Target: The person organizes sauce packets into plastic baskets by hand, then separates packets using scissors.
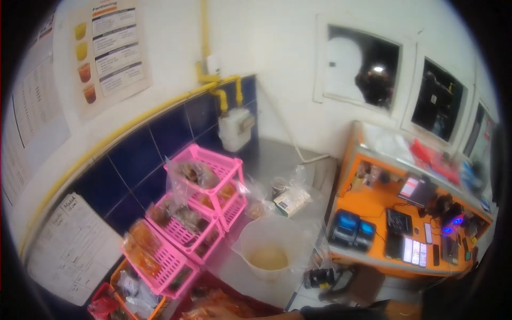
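Note:
Along the bottom edge a bare forearm (288, 317) comes out of a dark sleeve (341, 311), apparently my right arm, and points left toward plastic bags of orange-brown food (218, 305) on a red surface. The hand at its end is almost wholly cut off by the frame, so its fingers and anything in them are hidden. My left hand does not show. Just beyond the bags stands a translucent white tub (242, 246) with pale beige contents. Left of it, stacked pink plastic baskets (178, 246) hold bagged food, including orange-brown packets (143, 248).
An orange crate (116, 274) with clear bags sits below the baskets. On the steel counter (266, 160) lies a white labelled packet (292, 200). To the right, an orange desk (368, 200) carries card terminals (352, 229) and phones. A whiteboard (72, 248) leans at left.

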The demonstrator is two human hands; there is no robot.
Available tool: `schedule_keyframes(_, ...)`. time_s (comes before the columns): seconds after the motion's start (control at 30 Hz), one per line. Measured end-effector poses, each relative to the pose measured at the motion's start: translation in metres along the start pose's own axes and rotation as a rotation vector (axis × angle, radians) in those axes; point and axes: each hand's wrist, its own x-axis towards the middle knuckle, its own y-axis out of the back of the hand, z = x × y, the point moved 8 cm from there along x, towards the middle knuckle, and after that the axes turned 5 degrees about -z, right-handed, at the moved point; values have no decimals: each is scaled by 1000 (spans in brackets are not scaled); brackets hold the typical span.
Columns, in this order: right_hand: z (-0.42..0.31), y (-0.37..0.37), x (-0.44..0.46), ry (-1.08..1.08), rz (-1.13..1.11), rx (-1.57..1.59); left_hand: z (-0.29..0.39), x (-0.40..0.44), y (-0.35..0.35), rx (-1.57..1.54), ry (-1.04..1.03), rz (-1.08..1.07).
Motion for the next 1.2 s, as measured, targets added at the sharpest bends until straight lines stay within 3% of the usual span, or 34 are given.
schedule_keyframes(0.07,36,-19,-2,36,-44,-88,-12,2,-5,-144,56,-91)
schedule_keyframes(0.13,103,-73,-18,-179,-298,261,-69,6,-11,-346,202,-113)
schedule_keyframes(0.2,105,-74,-28,-46,-103,320,-69,-1,7,36,-54,-31)
schedule_keyframes(0.23,116,-78,-32,-218,-277,121,-107,-7,12,-33,133,-30)
schedule_keyframes(0.27,80,-65,-17,-233,-299,93,-79,-8,23,207,69,53)
schedule_keyframes(0.3,104,-77,-22,-430,-435,151,-85,-10,32,241,111,115)
schedule_keyframes(0.37,53,-63,14,-358,-393,58,-100,-6,62,280,181,223)
schedule_keyframes(0.4,53,-50,33,-216,-309,-189,-103,-5,78,195,184,324)
schedule_keyframes(0.43,31,-38,63,-61,-179,-135,-106,-5,90,106,177,409)
schedule_keyframes(0.5,34,-19,118,-107,-77,-286,-116,-8,120,66,278,419)
schedule_keyframes(0.53,4,-13,150,-38,-69,-409,-126,-12,133,22,358,406)
schedule_keyframes(0.57,-4,-12,182,72,-81,-566,-130,-13,142,-25,313,437)
schedule_keyframes(0.63,-1,-29,239,95,-308,-832,-139,-16,154,-37,309,421)
schedule_keyframes(0.7,44,-57,280,0,-739,-1048,-144,-20,159,-71,294,355)
schedule_keyframes(0.77,96,-88,307,-65,-997,-1034,-147,-25,157,-84,311,311)
schedule_keyframes(0.8,100,-94,311,-68,-1021,-1028,-147,-26,152,-111,301,264)
schedule_keyframes(0.87,95,-100,326,11,-834,-999,-147,-30,146,-132,342,252)
schedule_keyframes(0.9,102,-103,324,14,-857,-996,-145,-31,139,-142,403,219)
schedule_keyframes(0.97,81,-96,323,381,-457,-1105,-158,-36,125,-22,451,145)
schedule_keyframes(1.0,69,-99,309,382,-474,-1101,-169,-36,117,-22,466,152)
schedule_keyframes(1.07,23,-75,278,441,-134,-976,-158,-18,82,374,174,-26)
schedule_keyframes(1.13,15,-61,236,371,20,-797,-139,7,55,604,-23,-112)
schedule_keyframes(1.2,38,-69,181,48,-182,-653,-141,31,38,745,-74,-165)
